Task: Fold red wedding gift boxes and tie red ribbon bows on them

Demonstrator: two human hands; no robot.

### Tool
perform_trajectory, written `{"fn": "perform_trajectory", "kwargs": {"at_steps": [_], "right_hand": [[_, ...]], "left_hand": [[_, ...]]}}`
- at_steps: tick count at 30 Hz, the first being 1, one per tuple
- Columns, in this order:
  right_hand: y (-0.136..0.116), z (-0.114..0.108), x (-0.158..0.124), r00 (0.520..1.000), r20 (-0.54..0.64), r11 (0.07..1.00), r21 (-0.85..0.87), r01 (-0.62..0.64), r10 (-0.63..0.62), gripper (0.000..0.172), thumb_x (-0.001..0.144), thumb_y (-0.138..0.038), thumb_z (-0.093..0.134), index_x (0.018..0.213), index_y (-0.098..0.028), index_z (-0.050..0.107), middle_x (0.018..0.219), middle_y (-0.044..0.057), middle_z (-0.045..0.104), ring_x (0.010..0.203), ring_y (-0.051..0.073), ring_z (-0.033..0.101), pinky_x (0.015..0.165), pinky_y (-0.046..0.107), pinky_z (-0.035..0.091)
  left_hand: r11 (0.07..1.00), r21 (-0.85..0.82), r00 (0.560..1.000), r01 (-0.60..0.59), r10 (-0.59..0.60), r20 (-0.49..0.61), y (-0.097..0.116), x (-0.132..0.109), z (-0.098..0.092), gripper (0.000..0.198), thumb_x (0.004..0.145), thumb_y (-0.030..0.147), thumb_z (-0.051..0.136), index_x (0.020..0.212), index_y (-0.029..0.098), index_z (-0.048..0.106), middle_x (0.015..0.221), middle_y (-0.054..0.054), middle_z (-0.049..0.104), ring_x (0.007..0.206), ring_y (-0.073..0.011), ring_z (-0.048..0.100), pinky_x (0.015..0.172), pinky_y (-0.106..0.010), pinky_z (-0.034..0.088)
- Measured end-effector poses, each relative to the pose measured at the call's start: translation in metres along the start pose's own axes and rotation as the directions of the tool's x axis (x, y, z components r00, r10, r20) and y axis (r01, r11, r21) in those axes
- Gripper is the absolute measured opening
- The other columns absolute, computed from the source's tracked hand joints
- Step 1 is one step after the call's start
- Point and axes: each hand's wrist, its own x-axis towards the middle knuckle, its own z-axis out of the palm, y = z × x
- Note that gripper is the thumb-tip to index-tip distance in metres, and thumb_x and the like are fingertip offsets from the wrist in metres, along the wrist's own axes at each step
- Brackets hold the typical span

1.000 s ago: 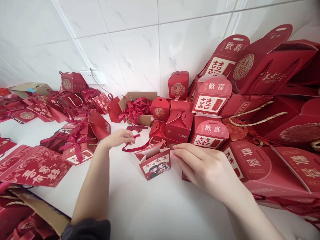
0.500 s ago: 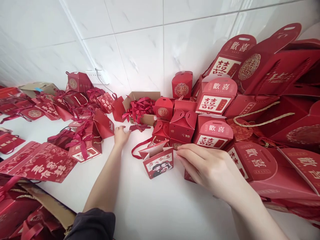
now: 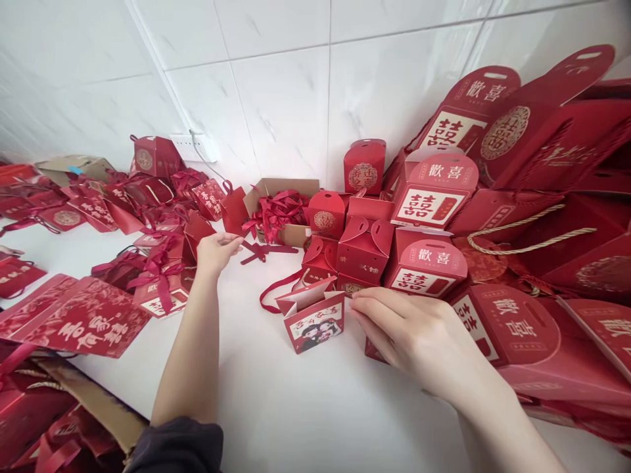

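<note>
A small red gift bag (image 3: 313, 322) with a cartoon couple on its front stands open on the white table (image 3: 296, 407). Its red ribbon handle (image 3: 274, 291) loops out to the left. My right hand (image 3: 419, 332) has its fingertips pressed together on the bag's right edge and holds it. My left hand (image 3: 215, 250) is stretched out further back, its fingers pinched on the end of a loose dark red ribbon (image 3: 266, 250) lying on the table.
An open cardboard box of red ribbons (image 3: 279, 209) stands by the tiled wall. Stacked red gift boxes (image 3: 424, 217) and large bags fill the right. Flat and folded red bags (image 3: 79, 322) lie at the left. A wall socket (image 3: 197, 146) is behind.
My left hand let go of the bag's ribbon handle, reached back to the loose dark ribbon, took its end and drew it left. My right hand stayed on the bag.
</note>
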Motion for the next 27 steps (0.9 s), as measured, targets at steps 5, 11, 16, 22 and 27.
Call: {"fn": "perform_trajectory", "kwargs": {"at_steps": [5, 11, 16, 22, 27], "right_hand": [[-0.002, 0.001, -0.001, 1.0, 0.015, 1.0, 0.005, 0.016, -0.016, 0.014, 0.093, -0.008, 0.053, 0.095, -0.015, 0.065, 0.098, 0.006, 0.072, 0.077, 0.015, 0.07, 0.067, 0.027, 0.049], [-0.002, -0.001, -0.001, 1.0, 0.014, 0.999, 0.046, -0.001, 0.0, 0.014, 0.094, -0.009, 0.052, 0.096, -0.015, 0.065, 0.098, 0.007, 0.072, 0.076, 0.016, 0.069, 0.067, 0.028, 0.05], [-0.008, -0.003, 0.0, 0.979, 0.03, 0.89, 0.412, -0.194, 0.199, 0.014, 0.096, -0.019, 0.054, 0.106, -0.019, 0.064, 0.098, 0.005, 0.071, 0.078, 0.015, 0.067, 0.07, 0.027, 0.052], [-0.025, 0.013, 0.008, 0.867, 0.433, 0.081, 0.882, -0.464, 0.246, 0.037, 0.098, -0.032, 0.052, 0.135, -0.028, 0.048, 0.132, 0.007, 0.059, 0.098, 0.014, 0.067, 0.077, 0.026, 0.055], [-0.031, 0.024, 0.011, 0.839, 0.52, -0.198, 0.85, -0.488, 0.162, 0.015, 0.092, -0.03, 0.064, 0.103, -0.019, 0.064, 0.094, 0.003, 0.069, 0.079, 0.011, 0.066, 0.075, 0.026, 0.054]], "left_hand": [[0.975, -0.205, 0.995, -0.085, 0.094, 0.033, 0.02, -0.012, -0.001, 0.036, 0.066, 0.037, 0.077, 0.089, 0.011, 0.066, 0.087, -0.01, 0.073, 0.085, -0.0197, 0.072, 0.078, -0.029, 0.057], [0.887, -0.405, 0.965, -0.221, 0.258, 0.038, 0.051, -0.025, -0.003, 0.033, 0.069, 0.029, 0.079, 0.096, 0.016, 0.064, 0.085, -0.002, 0.066, 0.078, -0.0124, 0.065, 0.078, -0.025, 0.055], [0.668, -0.732, 0.879, -0.132, 0.421, 0.226, 0.101, -0.065, -0.011, 0.031, 0.068, 0.014, 0.074, 0.097, 0.018, 0.064, 0.08, -0.002, 0.058, 0.072, -0.0106, 0.055, 0.066, -0.02, 0.05], [0.51, -0.854, 0.655, -0.107, 0.682, 0.326, 0.144, -0.126, 0.003, 0.02, 0.07, 0.02, 0.072, 0.086, 0.021, 0.058, 0.062, 0.001, 0.045, 0.059, -0.012, 0.045, 0.055, -0.023, 0.043], [0.582, -0.8, 0.573, -0.144, 0.708, 0.413, 0.141, -0.133, 0.016, 0.016, 0.076, 0.018, 0.067, 0.089, 0.019, 0.058, 0.065, -0.001, 0.051, 0.061, -0.0132, 0.048, 0.056, -0.025, 0.042]]}}
